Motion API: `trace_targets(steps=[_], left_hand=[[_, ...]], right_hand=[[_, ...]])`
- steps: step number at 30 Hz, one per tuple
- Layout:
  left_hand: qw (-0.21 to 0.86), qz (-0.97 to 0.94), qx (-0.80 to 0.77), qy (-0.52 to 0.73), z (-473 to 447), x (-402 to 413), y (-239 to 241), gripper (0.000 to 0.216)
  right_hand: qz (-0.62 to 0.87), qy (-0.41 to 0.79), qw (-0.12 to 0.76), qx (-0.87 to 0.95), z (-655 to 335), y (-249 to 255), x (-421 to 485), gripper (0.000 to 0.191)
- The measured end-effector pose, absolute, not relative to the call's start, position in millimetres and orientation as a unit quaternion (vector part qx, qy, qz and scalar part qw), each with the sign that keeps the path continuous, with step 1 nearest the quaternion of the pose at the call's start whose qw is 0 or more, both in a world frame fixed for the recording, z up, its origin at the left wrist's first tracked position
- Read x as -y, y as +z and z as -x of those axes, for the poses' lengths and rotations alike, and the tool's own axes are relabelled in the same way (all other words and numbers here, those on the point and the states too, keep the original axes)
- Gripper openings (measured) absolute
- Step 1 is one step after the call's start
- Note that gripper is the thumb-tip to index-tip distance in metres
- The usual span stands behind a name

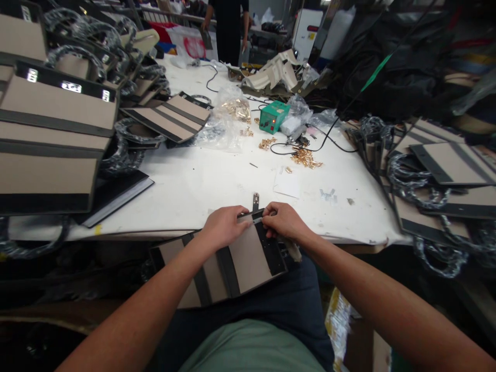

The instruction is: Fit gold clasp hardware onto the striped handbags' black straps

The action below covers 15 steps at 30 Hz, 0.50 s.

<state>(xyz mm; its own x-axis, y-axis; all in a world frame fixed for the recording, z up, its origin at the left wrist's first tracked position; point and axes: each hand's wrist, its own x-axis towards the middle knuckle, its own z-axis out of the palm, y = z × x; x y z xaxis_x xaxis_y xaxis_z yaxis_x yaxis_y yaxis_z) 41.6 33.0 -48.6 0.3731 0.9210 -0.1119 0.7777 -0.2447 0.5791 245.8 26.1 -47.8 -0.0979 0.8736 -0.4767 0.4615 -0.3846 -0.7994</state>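
A flat beige handbag [248, 258] with black and dark grey bands lies tilted across my lap, its upper edge against the table's front edge. My left hand [227, 225] is closed on that upper edge, thumb on the beige face. My right hand [284, 222] is pinched at the black band near the top corner; whatever its fingertips hold is too small and covered to name. A small pale strip [257, 220] shows on the band between both hands. Just beyond them, a dark strap with a metal clasp [256, 200] sticks out onto the white table [217, 181].
Stacked bags with plastic-wrapped handles stand left [54, 124] and right [437, 186]. Gold metal fittings [306, 157] lie beyond my hands, near a green box [273, 116] with a lit lamp and a black cable [329, 132]. A person [228, 31] stands across the table.
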Motion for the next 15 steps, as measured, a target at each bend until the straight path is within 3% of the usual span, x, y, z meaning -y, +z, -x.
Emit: trace_targets(steps=[4, 15], left_hand=[[0.32, -0.761, -0.564, 0.038, -45.3, -47.0, -28.4, 0.024], [0.418, -0.726, -0.545, 0.02, -47.4, -58.2, -34.7, 0.027]], right_hand=[[0.639, 0.528, 0.203, 0.521, -245.9, -49.3, -23.8, 0.012], [0.632, 0.539, 0.232, 0.506, -240.3, -41.7, -23.3, 0.017]])
